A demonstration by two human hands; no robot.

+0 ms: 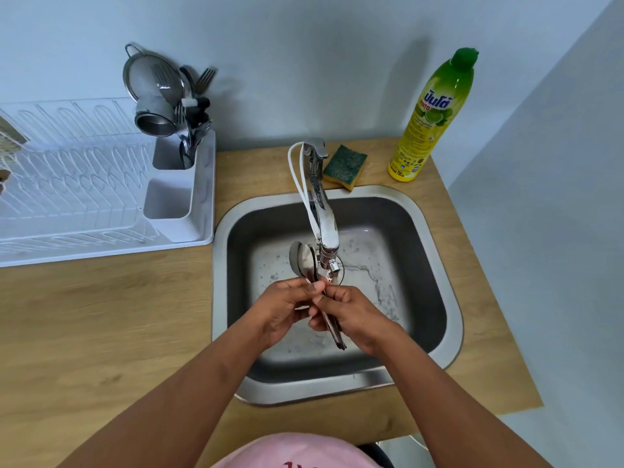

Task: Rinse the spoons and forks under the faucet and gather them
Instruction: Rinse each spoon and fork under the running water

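Note:
Over the steel sink (435, 238) I hold a bundle of metal spoons and forks (304, 260). Their bowls stick up beside the faucet spout (329, 238), and their handles point down toward me below my fingers. My left hand (287, 307) wraps the bundle from the left. From the right, my right hand (351, 314) grips the handles. Both hands meet just under the spout's nozzle. Whether water is running I cannot tell. The fork heads are hidden behind the spoons and the faucet.
A white dish rack (101, 197) stands on the wooden counter at left, its cutlery holder (175, 157) holding more utensils, a strainer and a steel cup. A green-yellow sponge (345, 167) and a dish soap bottle (434, 119) stand behind the sink.

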